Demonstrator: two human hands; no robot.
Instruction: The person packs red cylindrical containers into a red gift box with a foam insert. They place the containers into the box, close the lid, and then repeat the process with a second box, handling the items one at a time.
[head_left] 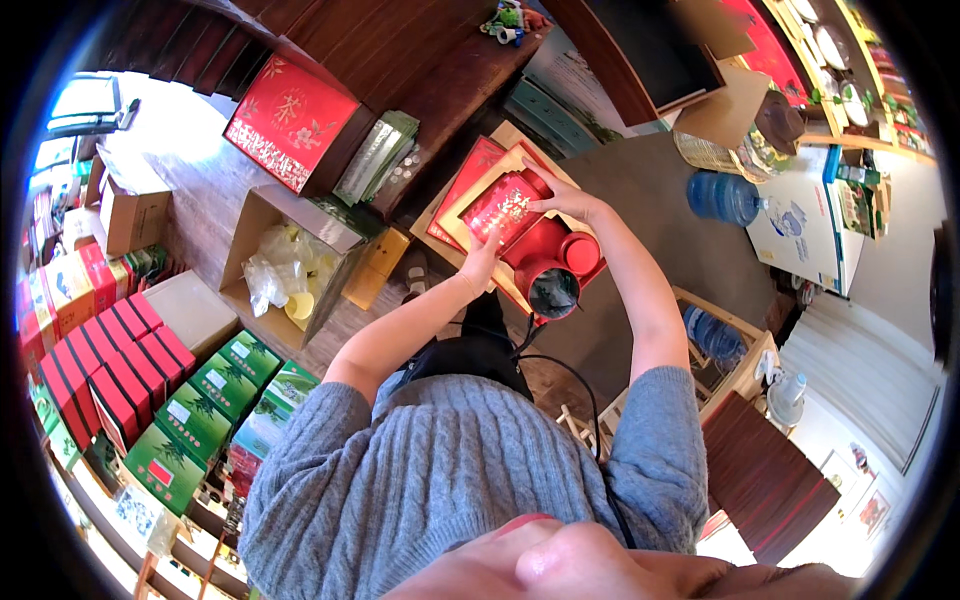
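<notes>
A red tea tin (502, 208) with pale writing lies tilted between my two hands. My left hand (482, 262) grips its lower end, and the fingers of my right hand (565, 198) curl over its upper right end. Beneath it sits a red gift box (590, 273) with a golden lining. Below and right of the held tin, a second red tin (553, 291) stands with its mouth uncovered and something dark and shiny inside. Beside that one is a round red lid or cap (579, 253). My hands partly hide the box's inside.
A red printed box (476, 180) lies flat behind the gift box. At left are a carton (330, 243) of plastic bags and stacked green boxes (197, 413). A large red tea box (290, 122) stands farther back. Water bottles (722, 198) are at right. A dark cable (570, 368) hangs near my body.
</notes>
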